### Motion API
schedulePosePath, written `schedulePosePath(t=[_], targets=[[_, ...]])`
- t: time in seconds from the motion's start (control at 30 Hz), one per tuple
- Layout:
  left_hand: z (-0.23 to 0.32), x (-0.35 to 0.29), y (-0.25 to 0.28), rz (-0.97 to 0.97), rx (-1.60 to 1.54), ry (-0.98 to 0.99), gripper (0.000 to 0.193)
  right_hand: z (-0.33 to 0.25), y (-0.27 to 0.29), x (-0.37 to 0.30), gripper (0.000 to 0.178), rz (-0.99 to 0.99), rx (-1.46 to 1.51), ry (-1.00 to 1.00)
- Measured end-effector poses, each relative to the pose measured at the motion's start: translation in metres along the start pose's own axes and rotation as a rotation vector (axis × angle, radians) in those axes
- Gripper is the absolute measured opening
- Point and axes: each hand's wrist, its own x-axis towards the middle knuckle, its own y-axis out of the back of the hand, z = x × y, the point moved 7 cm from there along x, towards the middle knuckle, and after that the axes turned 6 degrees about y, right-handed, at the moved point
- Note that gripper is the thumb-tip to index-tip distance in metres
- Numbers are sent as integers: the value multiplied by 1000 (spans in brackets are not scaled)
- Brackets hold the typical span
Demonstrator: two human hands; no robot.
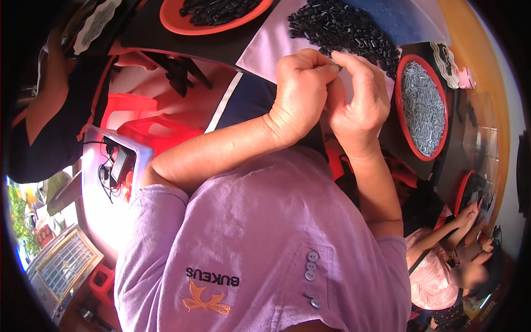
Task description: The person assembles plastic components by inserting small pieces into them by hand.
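Note:
My left hand [301, 94] and my right hand [359, 108] meet over the near edge of a table, fingertips almost touching. A tiny dark piece [336, 67] shows at the left thumb and finger, too small and too covered to name. The right thumb and fingers curl close around the same spot, and what they grip is hidden. Just beyond my hands, a heap of small black plastic parts [343, 27] lies on a pale pink sheet [265, 47]. To the right stands a red basin [400, 113] full of small silvery metal pieces [423, 108].
Another red-orange basin [193, 27] holds black parts on the dark table [149, 36] at far left. Red stools [157, 133] and a pale bin [141, 152] with a cabled black device stand left. Other people work at left and at lower right, one in a pink top [434, 271].

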Motion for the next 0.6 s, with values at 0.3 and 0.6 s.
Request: schedulePosePath(t=[0.3, 0.6], targets=[[5, -4, 1, -34, 82, -95, 11, -6, -3, -8, 26, 132, -73, 39], [18, 2, 6, -17, 169, -1, 13, 5, -1, -4, 36, 207, 60, -22]])
